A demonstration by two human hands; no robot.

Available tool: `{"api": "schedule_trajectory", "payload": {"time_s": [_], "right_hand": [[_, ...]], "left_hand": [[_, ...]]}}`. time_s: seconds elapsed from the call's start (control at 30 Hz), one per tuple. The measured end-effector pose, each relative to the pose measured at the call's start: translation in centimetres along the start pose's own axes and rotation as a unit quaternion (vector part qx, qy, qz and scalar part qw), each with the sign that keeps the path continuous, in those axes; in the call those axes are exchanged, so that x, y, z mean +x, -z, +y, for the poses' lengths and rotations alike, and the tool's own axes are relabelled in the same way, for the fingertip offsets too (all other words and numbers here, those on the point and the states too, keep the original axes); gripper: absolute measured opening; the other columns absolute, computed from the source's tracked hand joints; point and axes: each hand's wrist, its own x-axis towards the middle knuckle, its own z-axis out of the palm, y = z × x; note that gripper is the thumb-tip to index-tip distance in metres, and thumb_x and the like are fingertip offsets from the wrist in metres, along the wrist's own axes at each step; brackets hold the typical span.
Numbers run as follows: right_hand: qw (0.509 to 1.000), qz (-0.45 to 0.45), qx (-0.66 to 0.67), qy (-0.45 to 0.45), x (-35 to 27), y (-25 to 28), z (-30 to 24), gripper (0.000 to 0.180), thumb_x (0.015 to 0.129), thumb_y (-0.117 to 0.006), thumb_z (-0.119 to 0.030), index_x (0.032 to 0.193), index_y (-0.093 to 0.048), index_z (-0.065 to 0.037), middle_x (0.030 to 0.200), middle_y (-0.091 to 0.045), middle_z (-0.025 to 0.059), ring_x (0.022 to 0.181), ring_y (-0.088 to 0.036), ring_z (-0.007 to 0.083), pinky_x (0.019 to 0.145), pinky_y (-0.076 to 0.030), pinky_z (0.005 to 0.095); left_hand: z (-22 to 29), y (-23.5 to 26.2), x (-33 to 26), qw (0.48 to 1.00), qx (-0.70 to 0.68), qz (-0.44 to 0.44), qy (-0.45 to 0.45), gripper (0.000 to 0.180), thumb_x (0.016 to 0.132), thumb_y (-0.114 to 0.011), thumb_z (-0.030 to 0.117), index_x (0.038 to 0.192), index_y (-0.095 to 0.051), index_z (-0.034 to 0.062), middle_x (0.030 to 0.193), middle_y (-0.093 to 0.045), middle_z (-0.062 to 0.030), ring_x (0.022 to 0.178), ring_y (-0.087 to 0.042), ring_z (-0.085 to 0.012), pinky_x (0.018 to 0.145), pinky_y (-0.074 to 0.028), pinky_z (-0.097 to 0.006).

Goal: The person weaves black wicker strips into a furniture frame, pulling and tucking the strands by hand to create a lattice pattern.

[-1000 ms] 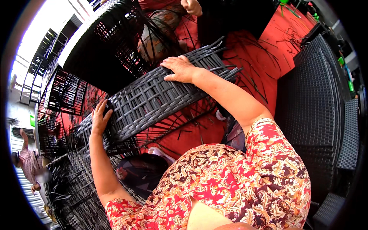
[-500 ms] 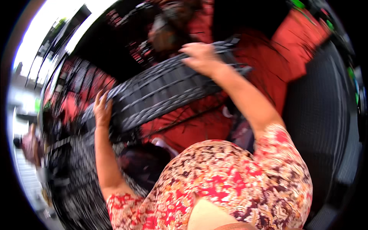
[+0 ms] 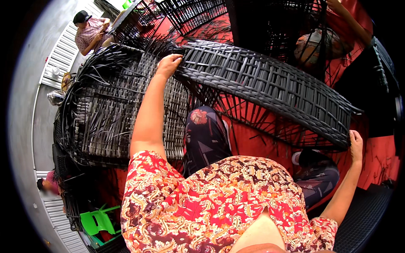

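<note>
A long, narrow woven basket (image 3: 261, 82) in dark grey plastic strands slants across the middle, its left end higher in the picture than its right. Braided bands run along its long edges. My left hand (image 3: 169, 66) is closed round the upper left corner. At the lower right corner, my right hand (image 3: 357, 145) grips the edge with its fingertips; part of those fingers is hidden behind the weave. Below the basket, dark open strands show against the red floor covering (image 3: 242, 139). My knees are bent on either side beneath it.
A larger half-woven piece (image 3: 126, 114) with loose strands stands at the left. Far left sits a person in a cap (image 3: 89, 33); another person's arm (image 3: 352, 21) shows at upper right. A green plastic stool (image 3: 98, 222) is at lower left, a black woven panel (image 3: 358, 215) at lower right.
The basket has turned so its right end now points down instead of up. My left hand has risen and my right hand has dropped. The view has swung left, showing the larger woven piece.
</note>
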Motion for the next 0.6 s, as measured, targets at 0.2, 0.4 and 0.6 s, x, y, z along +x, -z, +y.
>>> {"api": "schedule_trajectory", "payload": {"time_s": [0.2,0.4,0.6], "right_hand": [[0.996,-0.025,-0.059,0.055,-0.8,0.1,-4.2,0.013,0.086,-0.057,-0.013,0.083,-0.057,0.0,0.081,-0.054,0.0013,0.076,-0.047,0.0087,0.07,-0.039,0.0224],[0.855,0.171,-0.474,0.125,-2.3,-0.8,-7.2,0.02,0.077,-0.064,-0.026,0.091,-0.063,-0.013,0.097,-0.061,0.0036,0.095,-0.055,0.0247,0.08,-0.042,0.0381],[0.903,0.004,-0.313,0.295,-1.9,-14.0,-16.8,0.071,0.071,-0.067,-0.049,0.128,-0.048,-0.011,0.136,-0.04,0.0142,0.126,-0.036,0.0298,0.103,-0.027,0.0421]], "left_hand": [[0.1,0.0,2.5,0.992,0.082,-0.079,0.05,0.023,0.081,-0.062,0.032,0.095,-0.069,0.0154,0.088,-0.068,-0.0045,0.08,-0.064,-0.0163,0.073,-0.047,-0.032],[7.6,0.0,0.2,0.945,0.327,0.024,-0.002,0.026,0.074,-0.065,0.019,0.1,-0.065,0.0178,0.106,-0.062,-0.0009,0.097,-0.059,-0.0198,0.089,-0.036,-0.047],[25.1,-9.0,-4.4,0.945,0.005,-0.08,-0.317,0.056,0.074,-0.072,0.032,0.121,-0.054,0.0086,0.131,-0.046,-0.0187,0.118,-0.048,-0.0344,0.098,-0.039,-0.039]]}}
